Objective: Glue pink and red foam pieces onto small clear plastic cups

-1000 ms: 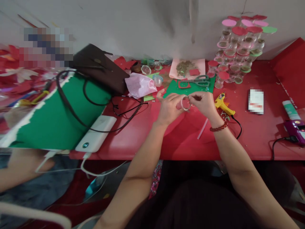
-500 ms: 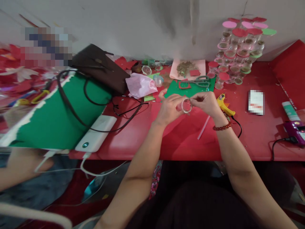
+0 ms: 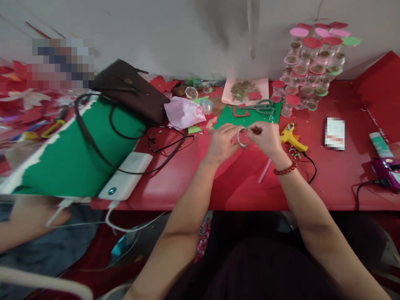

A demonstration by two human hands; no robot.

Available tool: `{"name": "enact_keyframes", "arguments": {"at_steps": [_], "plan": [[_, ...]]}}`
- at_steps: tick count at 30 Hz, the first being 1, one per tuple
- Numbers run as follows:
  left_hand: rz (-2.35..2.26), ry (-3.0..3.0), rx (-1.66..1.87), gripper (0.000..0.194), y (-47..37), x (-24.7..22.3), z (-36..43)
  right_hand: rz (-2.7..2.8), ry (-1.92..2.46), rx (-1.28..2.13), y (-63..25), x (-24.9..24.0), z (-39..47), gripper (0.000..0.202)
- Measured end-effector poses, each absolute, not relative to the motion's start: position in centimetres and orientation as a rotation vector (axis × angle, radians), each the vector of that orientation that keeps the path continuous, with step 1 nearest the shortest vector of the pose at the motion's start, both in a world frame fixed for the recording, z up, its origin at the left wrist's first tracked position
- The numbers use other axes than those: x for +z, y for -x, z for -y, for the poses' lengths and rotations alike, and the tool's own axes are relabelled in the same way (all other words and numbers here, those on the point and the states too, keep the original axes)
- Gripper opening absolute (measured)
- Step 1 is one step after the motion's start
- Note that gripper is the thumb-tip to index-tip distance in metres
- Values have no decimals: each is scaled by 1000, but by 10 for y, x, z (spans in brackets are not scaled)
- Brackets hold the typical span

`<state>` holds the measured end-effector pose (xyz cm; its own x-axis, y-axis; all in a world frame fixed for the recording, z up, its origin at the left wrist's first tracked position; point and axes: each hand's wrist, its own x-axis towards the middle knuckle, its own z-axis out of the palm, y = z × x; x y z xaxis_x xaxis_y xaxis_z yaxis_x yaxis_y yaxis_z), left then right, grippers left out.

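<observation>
In my left hand (image 3: 221, 143) is a small clear plastic cup (image 3: 242, 137), tipped so that its round rim faces me. The fingers are wrapped around its side. Right at the rim, my right hand (image 3: 265, 139) is closed in a pinch; whatever lies between its fingertips is too small or hidden to name. Beneath both hands is a red sheet (image 3: 246, 183). Beyond them lie scissors (image 3: 265, 106) and a cut red paper square (image 3: 241, 111) on a green sheet (image 3: 226, 118). To the right rests a yellow glue gun (image 3: 293, 138).
Stacked small plastic jars with paper discs (image 3: 309, 71) stand at the back right. A dark bag (image 3: 131, 89), a white power bank (image 3: 126, 177) with cables and eyeglasses (image 3: 165, 146) are on the left. A phone-like object (image 3: 335, 133) lies right. Another person's arm (image 3: 34, 216) shows lower left.
My right hand has shifted slightly left, its fingers curled more tightly at the cup's rim. The cup has turned a little, while my left hand keeps its hold.
</observation>
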<state>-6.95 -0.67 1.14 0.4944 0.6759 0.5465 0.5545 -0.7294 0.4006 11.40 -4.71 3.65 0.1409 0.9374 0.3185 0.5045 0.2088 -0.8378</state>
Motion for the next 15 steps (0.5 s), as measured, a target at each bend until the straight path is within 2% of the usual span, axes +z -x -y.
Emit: {"name": "enact_keyframes", "arguments": {"at_steps": [15], "plan": [[-1072, -2632, 1324, 60, 61, -4, 7, 1366, 1362, 536, -108, 36, 49, 13]]}}
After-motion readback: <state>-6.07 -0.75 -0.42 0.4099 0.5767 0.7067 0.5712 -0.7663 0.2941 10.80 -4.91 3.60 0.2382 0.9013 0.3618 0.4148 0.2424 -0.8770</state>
